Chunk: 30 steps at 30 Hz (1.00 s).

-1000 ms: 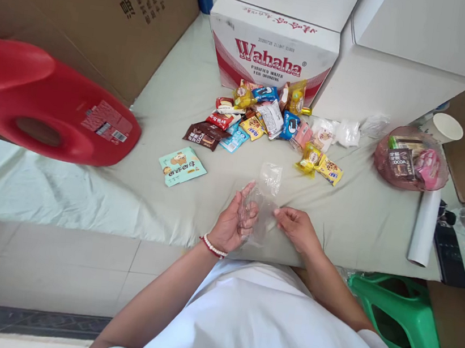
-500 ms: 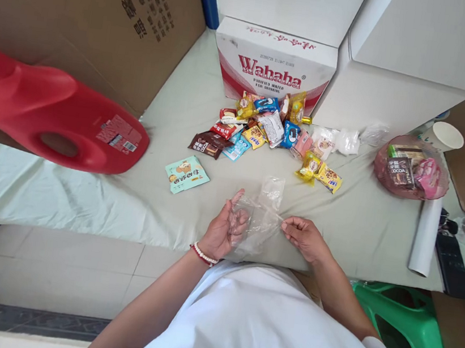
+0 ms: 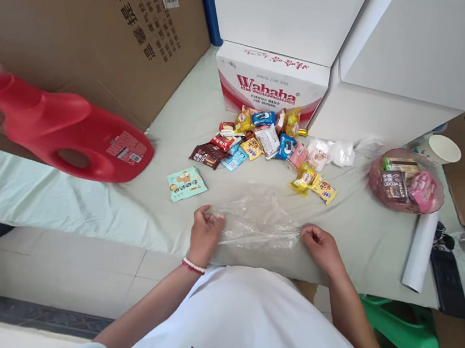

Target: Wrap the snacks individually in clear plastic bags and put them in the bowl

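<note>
1. Clear thin plastic bag (image 3: 263,218) stretches between left hand (image 3: 206,234) and right hand (image 3: 324,250), fingers (image 3: 312,233) pinching its edges, over pale-green cloth-covered table (image 3: 362,231).
2. Flat mint-green packet (image 3: 187,184) and colourful wrapped snacks (image 3: 267,141) lie beyond.

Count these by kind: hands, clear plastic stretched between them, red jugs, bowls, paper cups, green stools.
Left hand and right hand: 2
Clear plastic: 1
Red jug: 1
Bowl: 1
Paper cup: 1
Green stool: 1
Total: 7

Bare cloth (image 3: 363,242) leaves me a lane between snacks (image 3: 253,148) and bowl (image 3: 403,206); film (image 3: 264,221) blocks the near middle, the jug (image 3: 71,124) the left, boxes (image 3: 270,85) the back.
</note>
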### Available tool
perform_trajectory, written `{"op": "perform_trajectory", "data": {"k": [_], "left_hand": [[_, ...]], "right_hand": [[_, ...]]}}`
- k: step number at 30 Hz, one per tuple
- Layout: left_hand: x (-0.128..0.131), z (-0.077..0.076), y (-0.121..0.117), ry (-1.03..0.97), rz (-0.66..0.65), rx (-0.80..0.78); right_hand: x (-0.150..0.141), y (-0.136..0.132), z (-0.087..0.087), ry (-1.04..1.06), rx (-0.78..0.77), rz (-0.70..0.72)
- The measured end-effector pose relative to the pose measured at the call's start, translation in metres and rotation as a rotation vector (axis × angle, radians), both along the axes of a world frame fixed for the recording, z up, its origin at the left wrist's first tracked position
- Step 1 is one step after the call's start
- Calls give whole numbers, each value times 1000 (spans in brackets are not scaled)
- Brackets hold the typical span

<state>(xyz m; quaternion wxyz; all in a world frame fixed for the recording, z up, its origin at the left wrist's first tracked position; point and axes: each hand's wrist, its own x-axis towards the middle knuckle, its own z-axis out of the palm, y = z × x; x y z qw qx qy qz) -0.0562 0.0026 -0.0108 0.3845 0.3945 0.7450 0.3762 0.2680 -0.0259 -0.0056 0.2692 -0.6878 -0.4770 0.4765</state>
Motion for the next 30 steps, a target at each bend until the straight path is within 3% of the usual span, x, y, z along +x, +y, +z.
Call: {"op": "perform_trajectory", "data": {"k": [4,8,10,11,14,16,18,21,23,26,30], "left_hand": [[1,0,-21,389,-250,55],[-2,32,-24,711,-349,390],[2,50,-11,753,-412,591],[8,55,-2,720,-519,655],[35,49,24,546,-941,614],[53,30,35,576,-1060,480],[62,8,38,692,-1063,361],[60,-12,33,848,-932,246],[54,-17,29,906,-836,206],[48,-18,28,929,-792,200],[49,-20,31,925,-771,194]], "right_hand": [[9,-5,4,-150,12,22],[23,-7,19,-212,8,210],[28,-3,26,-204,37,279],[28,0,29,-203,63,305],[21,10,36,-190,152,366],[14,12,38,-181,203,348],[10,6,39,-206,258,265],[11,-18,36,-254,305,126],[16,-36,31,-217,232,118],[24,-49,24,-4,-9,140],[25,-23,24,256,-127,-102]]}}
